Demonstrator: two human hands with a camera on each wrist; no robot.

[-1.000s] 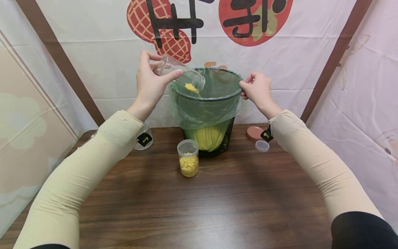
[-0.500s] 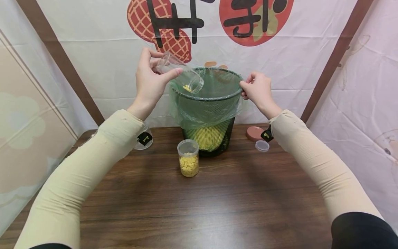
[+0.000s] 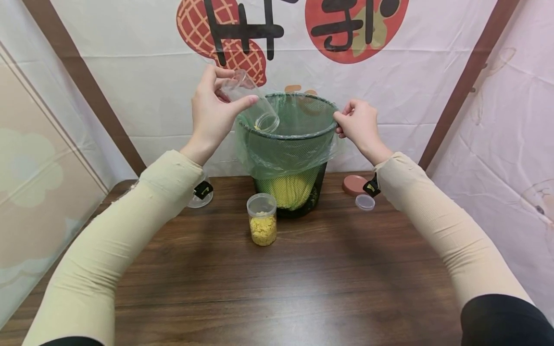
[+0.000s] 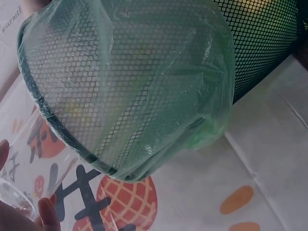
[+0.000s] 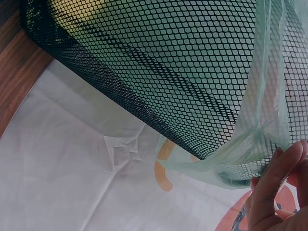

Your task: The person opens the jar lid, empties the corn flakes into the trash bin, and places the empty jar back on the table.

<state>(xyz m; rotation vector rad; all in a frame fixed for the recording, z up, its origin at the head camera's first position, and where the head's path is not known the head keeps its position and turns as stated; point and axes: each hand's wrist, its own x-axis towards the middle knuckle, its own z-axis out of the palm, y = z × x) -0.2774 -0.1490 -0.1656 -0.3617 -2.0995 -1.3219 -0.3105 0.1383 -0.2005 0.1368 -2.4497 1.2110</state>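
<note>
With thumb and fingers my left hand (image 3: 212,108) grips a clear plastic jar (image 3: 255,103), tipped mouth-down over the near left rim of a mesh trash can (image 3: 287,138). Only a trace of yellow bits shows at the jar's mouth. A green plastic bag (image 3: 281,156) lines the can and folds over its rim. On the right side, my right hand (image 3: 361,122) pinches the rim and the bag's edge; the right wrist view shows its fingers (image 5: 276,180) there. Something yellow (image 3: 291,190) shows through the mesh at the bottom.
An uncovered jar of yellow flakes (image 3: 263,226) stands in front of the can on the wooden table (image 3: 277,288). To the right lie a red lid (image 3: 354,185) and a clear lid (image 3: 365,202). Another clear container (image 3: 203,198) is partly hidden by the left sleeve.
The jar in my left hand has tilted more steeply, and the yellow bits in it have dwindled to a trace at the mouth. My right hand has stayed at the rim.
</note>
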